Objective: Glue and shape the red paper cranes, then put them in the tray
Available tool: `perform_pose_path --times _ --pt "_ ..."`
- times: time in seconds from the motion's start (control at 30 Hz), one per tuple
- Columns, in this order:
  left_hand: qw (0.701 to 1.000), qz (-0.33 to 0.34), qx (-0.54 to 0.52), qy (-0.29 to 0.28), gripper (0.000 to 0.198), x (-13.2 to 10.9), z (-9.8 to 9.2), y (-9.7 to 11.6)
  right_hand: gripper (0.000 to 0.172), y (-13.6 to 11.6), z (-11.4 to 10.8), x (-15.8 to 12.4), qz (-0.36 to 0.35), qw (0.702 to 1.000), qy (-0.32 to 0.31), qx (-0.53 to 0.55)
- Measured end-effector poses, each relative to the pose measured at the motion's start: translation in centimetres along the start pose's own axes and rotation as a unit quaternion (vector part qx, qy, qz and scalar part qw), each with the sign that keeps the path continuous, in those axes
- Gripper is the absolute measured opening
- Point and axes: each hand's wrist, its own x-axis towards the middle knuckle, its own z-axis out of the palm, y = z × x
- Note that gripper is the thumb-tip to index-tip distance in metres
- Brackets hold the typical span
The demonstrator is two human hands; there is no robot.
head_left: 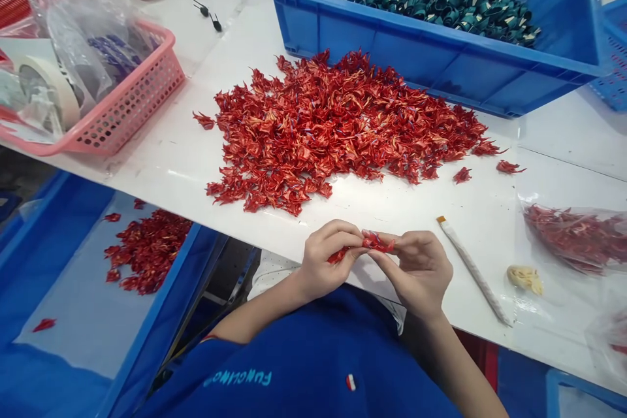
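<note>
Close to the table's front edge, my left hand [333, 251] and my right hand [421, 268] meet with fingers pinched together. Between their fingertips is a small red spiky piece [377, 241], streaked with a little purple; both hands hold it. Another bit of red shows under my left fingers, partly hidden, and I cannot make out whether it is a separate piece. Just beyond my hands spreads a wide pile of similar red spiky pieces [337, 124] on the white table [392, 206]. To the right of my right hand lies a white-wrapped brush [474, 271] with an orange-brown tip.
A blue crate [416, 59] of dark green ring-like pieces stands behind the pile. At left sits a pink basket [132, 98] with tape and plastic bags. Below the table edge, a blue bin [151, 313] holds more red pieces. A bag of red pieces [578, 235] lies right.
</note>
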Motion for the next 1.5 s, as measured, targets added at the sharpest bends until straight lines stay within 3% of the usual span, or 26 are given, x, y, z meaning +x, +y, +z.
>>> perform_pose_path --times 0.23,0.33,0.4,0.43,0.5,0.53,0.57,0.6,0.63,0.67,0.73,0.83,0.9,0.97,1.03,1.1,1.17,1.23,1.33,1.5 --pt "1.0 0.008 0.008 -0.023 0.012 -0.5 -2.0 0.3 0.037 -0.9 1.5 0.5 0.082 0.992 -0.066 0.068" --pt "0.998 -0.046 0.025 -0.024 0.011 -1.1 -4.5 1.0 0.044 -0.8 2.5 1.1 0.094 0.983 -0.156 0.03" --pt "0.995 -0.089 0.041 0.037 0.008 -1.7 -7.1 1.3 0.039 -0.4 3.0 1.9 0.055 0.973 -0.218 -0.042" --pt "0.987 -0.109 0.054 0.108 0.008 -2.1 -8.7 1.3 0.033 -0.1 3.3 2.4 0.021 0.967 -0.235 -0.093" --pt "0.94 -0.121 0.123 0.293 0.009 -3.1 -12.6 1.0 0.02 0.6 3.7 3.8 -0.071 0.95 -0.226 -0.203" --pt "0.894 -0.117 0.176 0.395 0.011 -3.6 -14.6 0.8 0.016 0.9 3.9 4.5 -0.117 0.938 -0.207 -0.253" --pt "0.849 -0.119 0.237 0.458 0.013 -4.2 -16.8 0.4 0.014 1.3 4.2 5.2 -0.16 0.924 -0.185 -0.295" --pt "0.814 -0.154 0.307 0.468 0.015 -4.8 -18.9 -0.1 0.013 1.5 4.5 5.8 -0.193 0.909 -0.164 -0.33" --pt "0.76 -0.168 0.381 0.499 0.018 -5.4 -20.9 -0.6 0.011 1.7 4.8 6.4 -0.218 0.896 -0.144 -0.359" --pt "0.758 -0.208 0.413 0.459 0.017 -6.1 -22.7 -1.3 0.011 1.7 5.1 6.9 -0.238 0.885 -0.124 -0.381" --pt "0.738 -0.257 0.437 0.445 0.023 -7.1 -25.6 -2.7 0.012 1.5 5.9 7.7 -0.269 0.868 -0.09 -0.407" --pt "0.733 -0.274 0.445 0.434 0.032 -7.5 -27.5 -4.8 0.015 0.8 7.0 8.8 -0.314 0.855 -0.069 -0.408" --pt "0.718 -0.232 0.459 0.469 0.033 -6.7 -27.1 -5.7 0.024 0.5 7.9 9.8 -0.33 0.843 -0.084 -0.416" --pt "0.721 -0.183 0.467 0.478 0.032 -5.4 -25.4 -5.9 0.04 0.4 8.9 11.1 -0.334 0.825 -0.112 -0.442" --pt "0.777 -0.126 0.466 0.403 0.045 -3.9 -22.8 -5.4 0.058 0.5 10.0 12.5 -0.33 0.802 -0.145 -0.476" --pt "0.839 -0.081 0.467 0.269 0.061 -2.5 -19.9 -4.7 0.071 0.5 10.8 13.6 -0.316 0.78 -0.184 -0.508" --pt "0.865 -0.076 0.473 0.151 0.082 -1.4 -17.3 -4.0 0.078 0.5 11.2 14.2 -0.296 0.762 -0.223 -0.531" --pt "0.869 -0.092 0.482 0.065 0.101 -0.5 -15.3 -3.9 0.076 0.3 10.9 14.2 -0.281 0.749 -0.249 -0.545" --pt "0.869 -0.078 0.488 0.02 0.113 0.5 -13.5 -4.2 0.072 0.3 9.5 13.3 -0.267 0.741 -0.261 -0.558" --pt "0.882 -0.023 0.47 -0.022 0.115 1.0 -11.2 -4.4 0.066 0.6 6.1 11.1 -0.275 0.741 -0.247 -0.561"
